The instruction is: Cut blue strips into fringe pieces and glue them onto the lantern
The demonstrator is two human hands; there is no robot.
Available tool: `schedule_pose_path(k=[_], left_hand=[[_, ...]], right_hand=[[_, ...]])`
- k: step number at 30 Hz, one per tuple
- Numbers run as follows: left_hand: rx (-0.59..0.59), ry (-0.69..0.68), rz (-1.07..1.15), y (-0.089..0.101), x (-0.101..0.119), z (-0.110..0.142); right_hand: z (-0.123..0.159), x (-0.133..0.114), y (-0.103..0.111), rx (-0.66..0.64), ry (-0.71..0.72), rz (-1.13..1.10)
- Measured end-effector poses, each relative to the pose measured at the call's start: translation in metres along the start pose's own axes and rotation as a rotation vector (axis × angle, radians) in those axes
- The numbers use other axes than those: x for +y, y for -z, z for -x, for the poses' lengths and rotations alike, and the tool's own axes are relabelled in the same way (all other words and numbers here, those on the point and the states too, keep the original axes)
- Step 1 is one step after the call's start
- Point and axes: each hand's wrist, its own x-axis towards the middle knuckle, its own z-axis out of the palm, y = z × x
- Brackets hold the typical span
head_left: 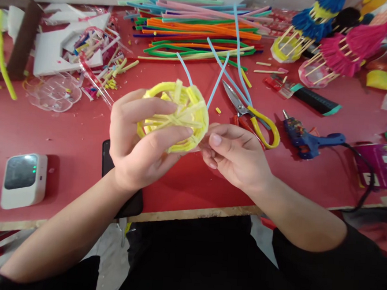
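My left hand (pixel 134 141) grips a round yellow craft frame (pixel 200 114), with thumb and fingers across its open side. The frame looks like a ring with thin strips crossing inside and is held up above the table, tilted towards me. My right hand (pixel 237 154) is at the frame's right edge, thumb and fingertips pinched together. What those fingertips hold, if anything, I cannot make out. Behind the frame lie light blue pipe cleaners (pixel 219 78). Scissors with yellow-wrapped handles (pixel 264 128) lie just beyond my right hand.
Many coloured pipe cleaners (pixel 201 28) are piled at the back. A blue glue gun (pixel 309 137) and a utility knife (pixel 316 99) lie right, below stick-and-pompom-like models (pixel 342 49). A phone (pixel 132 205) and a white device (pixel 23 179) rest left, near scraps (pixel 94 49).
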Motion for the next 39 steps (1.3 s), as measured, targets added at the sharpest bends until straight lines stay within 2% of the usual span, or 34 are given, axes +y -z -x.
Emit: schedule_pose_path(k=[3, 6, 11, 17, 19, 22, 25, 30, 33, 37, 39], left_hand=[[-0.042, 0.092, 0.005, 0.002, 0.001, -0.002], [-0.066, 0.125, 0.017, 0.005, 0.004, -0.003], [-0.072, 0.147, 0.007, 0.005, 0.007, -0.005], [0.009, 0.047, 0.079, 0.0, 0.001, -0.003], [-0.004, 0.049, 0.09, -0.002, -0.002, 0.001], [-0.022, 0.054, 0.058, -0.004, -0.004, 0.006], [0.01, 0.012, 0.003, -0.006, -0.006, 0.008], [0.009, 0.02, 0.057, -0.005, -0.004, 0.005], [-0.012, 0.033, 0.036, -0.004, 0.0, 0.002], [0.041, -0.008, 0.036, -0.004, 0.002, 0.0], [0.01, -0.031, 0.045, -0.004, 0.001, 0.001]], right_hand=[[0.0, -0.002, 0.0, 0.051, -0.026, 0.038], [0.0, -0.004, 0.0, 0.088, -0.029, 0.075], [-0.001, -0.006, 0.002, 0.054, -0.069, 0.063], [-0.003, -0.01, 0.0, -0.024, -0.19, 0.013], [-0.003, -0.008, -0.001, -0.055, -0.216, 0.025], [-0.002, -0.005, 0.0, -0.074, -0.191, 0.043], [-0.003, -0.002, 0.002, -0.103, -0.146, 0.027], [-0.001, -0.002, 0.004, -0.165, -0.126, -0.016], [-0.001, -0.002, 0.003, -0.15, -0.093, -0.005], [0.0, -0.001, 0.001, -0.113, -0.07, 0.013], [0.0, -0.001, 0.001, -0.1, -0.07, 0.023]])
